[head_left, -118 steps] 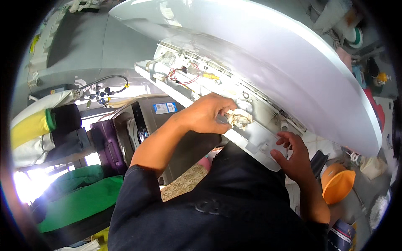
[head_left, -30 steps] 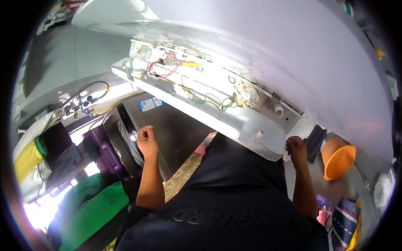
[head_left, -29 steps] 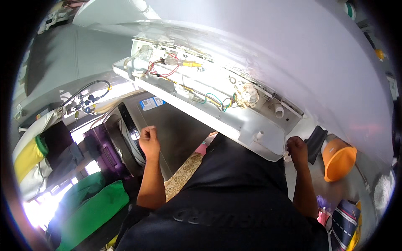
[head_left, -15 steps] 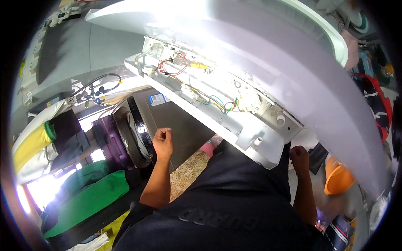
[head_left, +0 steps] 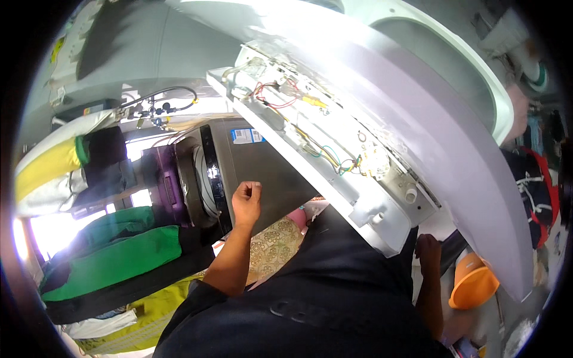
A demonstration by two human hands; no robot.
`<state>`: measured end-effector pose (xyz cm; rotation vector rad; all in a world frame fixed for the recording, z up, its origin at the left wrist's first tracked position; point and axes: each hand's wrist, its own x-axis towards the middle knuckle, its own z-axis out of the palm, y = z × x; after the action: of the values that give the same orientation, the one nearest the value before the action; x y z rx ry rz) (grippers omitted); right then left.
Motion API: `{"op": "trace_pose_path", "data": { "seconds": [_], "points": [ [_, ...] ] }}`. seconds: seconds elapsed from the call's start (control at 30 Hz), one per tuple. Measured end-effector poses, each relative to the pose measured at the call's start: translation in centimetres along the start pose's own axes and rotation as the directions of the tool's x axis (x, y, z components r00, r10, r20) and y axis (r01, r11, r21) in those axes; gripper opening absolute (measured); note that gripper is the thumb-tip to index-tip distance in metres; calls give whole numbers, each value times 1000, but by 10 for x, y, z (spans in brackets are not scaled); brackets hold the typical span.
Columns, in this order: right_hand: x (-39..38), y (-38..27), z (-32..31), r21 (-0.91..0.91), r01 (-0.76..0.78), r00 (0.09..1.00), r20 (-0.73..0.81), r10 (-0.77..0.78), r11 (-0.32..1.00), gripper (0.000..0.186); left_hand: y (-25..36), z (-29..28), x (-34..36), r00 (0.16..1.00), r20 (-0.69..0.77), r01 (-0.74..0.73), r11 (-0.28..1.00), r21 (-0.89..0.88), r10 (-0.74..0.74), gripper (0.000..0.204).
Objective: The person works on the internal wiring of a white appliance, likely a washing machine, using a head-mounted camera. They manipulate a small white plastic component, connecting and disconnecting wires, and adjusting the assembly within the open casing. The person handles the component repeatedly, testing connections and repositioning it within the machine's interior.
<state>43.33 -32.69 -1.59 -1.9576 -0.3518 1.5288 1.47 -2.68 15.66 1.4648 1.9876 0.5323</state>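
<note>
My left hand (head_left: 247, 203) is raised in front of a dark grey box-shaped appliance (head_left: 265, 161). Its fingers are curled in, and nothing shows in them. My right hand (head_left: 427, 247) hangs in shadow beside my right thigh, fingers curled; anything inside them is hidden. Between my hands, a long white housing (head_left: 334, 188) lies opened above my lap, apart from both. Red, yellow and green wires (head_left: 337, 164) run along its inside, near a yellow piece (head_left: 314, 101). The housing adjoins a large white appliance with a curved lilac-grey side (head_left: 453, 137).
Black hoses with fittings (head_left: 164, 110) lie at the far left. Green cloth (head_left: 119, 262) and a dark purple case (head_left: 173, 188) are at my left. An orange rounded object (head_left: 474, 283) stands at lower right, below a red and dark bag (head_left: 540, 197).
The whole view has turned slightly, so the white housing sits further right and lower. Both hands stay curled, in nearly the same places.
</note>
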Motion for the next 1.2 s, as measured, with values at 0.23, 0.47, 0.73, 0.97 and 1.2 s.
{"op": "trace_pose_path", "data": {
  "seconds": [0.23, 0.47, 0.73, 0.97, 1.2],
  "points": [
    [5, 10, -8, 170, -100, 994, 51, 93, 980, 26, -8, -56, 84, 923, -354, -180, 982, -51, 151, 22],
    [-12, -10, 44, 25, -87, 989, -121, 90, 996, 27, -18, -212, 246, 731, -680, -320, 910, -263, 60, 20],
    [-36, -5, 105, 37, -117, 974, -190, 122, 992, 27, -79, -423, 455, 655, -579, -38, 787, 616, 486, 30],
    [-79, -26, 102, -185, -96, 994, -65, 86, 978, 28, -78, -477, 512, 832, -230, 21, 384, 923, 505, 36],
    [-82, -40, 109, -282, -153, 988, -77, 137, 947, 18, -80, -489, 544, 807, -101, -65, 258, 964, 581, 42]
  ]
}}
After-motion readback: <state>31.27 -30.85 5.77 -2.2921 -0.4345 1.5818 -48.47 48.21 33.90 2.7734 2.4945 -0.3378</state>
